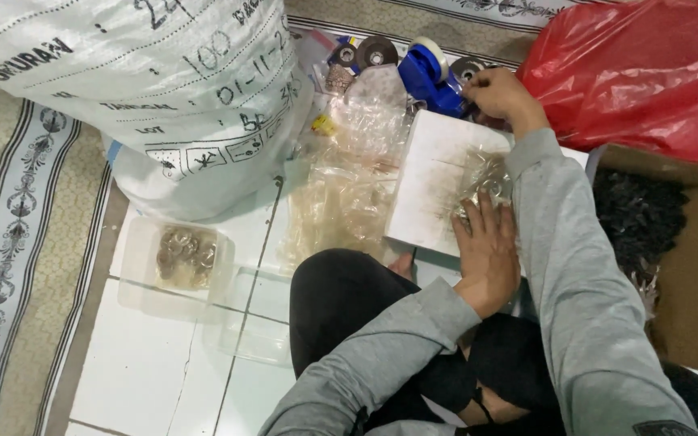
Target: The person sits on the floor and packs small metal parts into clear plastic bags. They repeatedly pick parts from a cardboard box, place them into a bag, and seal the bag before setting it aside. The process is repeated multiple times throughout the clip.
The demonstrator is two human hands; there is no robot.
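Left hand (486, 246) flat, fingers spread, pinning small clear bag (485, 182) on white board (430, 186); beyond board, right hand (501, 95) gripping blue tape dispenser (430, 77); sealing step, tape needed next

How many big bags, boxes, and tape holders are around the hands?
White sack: 1
Red bag: 1
Cardboard box: 1
White box: 1
Blue tape holder: 1
Total: 5

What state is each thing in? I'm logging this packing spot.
left hand: flat, pressing a small clear bag on the white board
right hand: reaching to the blue tape dispenser
plastic container: open, holding round metal pieces
red bag: bulging
cardboard box: open, dark pieces inside
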